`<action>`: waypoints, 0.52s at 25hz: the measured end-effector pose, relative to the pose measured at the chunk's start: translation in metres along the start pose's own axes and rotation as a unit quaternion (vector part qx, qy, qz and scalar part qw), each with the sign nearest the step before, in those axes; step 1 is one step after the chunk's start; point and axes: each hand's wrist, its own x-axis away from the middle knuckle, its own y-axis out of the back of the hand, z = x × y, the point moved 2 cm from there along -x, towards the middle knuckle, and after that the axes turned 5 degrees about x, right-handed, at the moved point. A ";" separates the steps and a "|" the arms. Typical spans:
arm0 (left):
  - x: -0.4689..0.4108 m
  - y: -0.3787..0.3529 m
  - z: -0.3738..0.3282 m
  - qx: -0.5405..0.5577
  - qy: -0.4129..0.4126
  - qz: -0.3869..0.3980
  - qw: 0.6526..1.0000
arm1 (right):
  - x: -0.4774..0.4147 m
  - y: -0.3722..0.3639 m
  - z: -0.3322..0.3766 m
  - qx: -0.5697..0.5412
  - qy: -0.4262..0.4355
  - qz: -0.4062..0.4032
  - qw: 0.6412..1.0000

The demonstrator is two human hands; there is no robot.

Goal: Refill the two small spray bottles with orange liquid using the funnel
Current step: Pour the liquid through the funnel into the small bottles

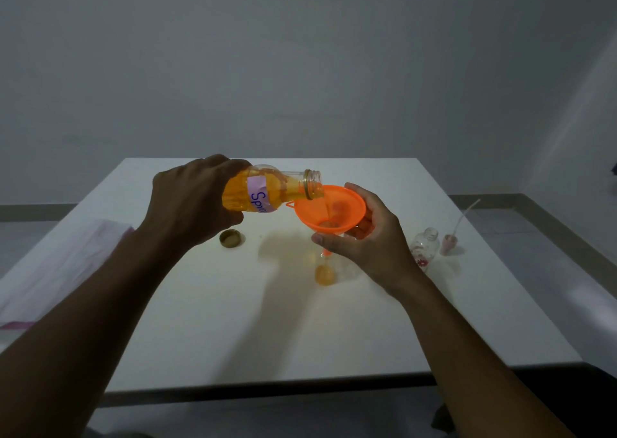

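Observation:
My left hand (190,200) grips a clear bottle of orange liquid (267,192) with a pink label, tipped almost level, its open mouth over an orange funnel (329,212). Liquid runs from the mouth into the funnel. My right hand (364,240) holds the funnel by its rim and side. The funnel's spout goes down into a small clear spray bottle (324,272) standing on the white table (233,320), with orange liquid in its lower part. A second small spray bottle (425,247), uncapped and with red flower prints, stands to the right.
A gold bottle cap (230,238) lies open side up left of the funnel. A pink spray pump head with its long tube (450,242) rests right of the second bottle. White and pink cloth or plastic (66,264) covers the table's left edge.

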 end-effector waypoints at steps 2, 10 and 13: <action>-0.001 0.000 0.000 0.002 -0.002 0.001 1.000 | -0.001 0.000 0.000 0.000 -0.001 0.000 1.000; -0.002 0.000 0.001 -0.001 -0.002 0.003 1.000 | -0.001 0.002 0.000 -0.002 -0.005 0.007 1.000; -0.002 0.001 0.001 0.000 -0.004 0.004 1.000 | -0.001 0.002 -0.001 -0.004 -0.003 0.005 1.000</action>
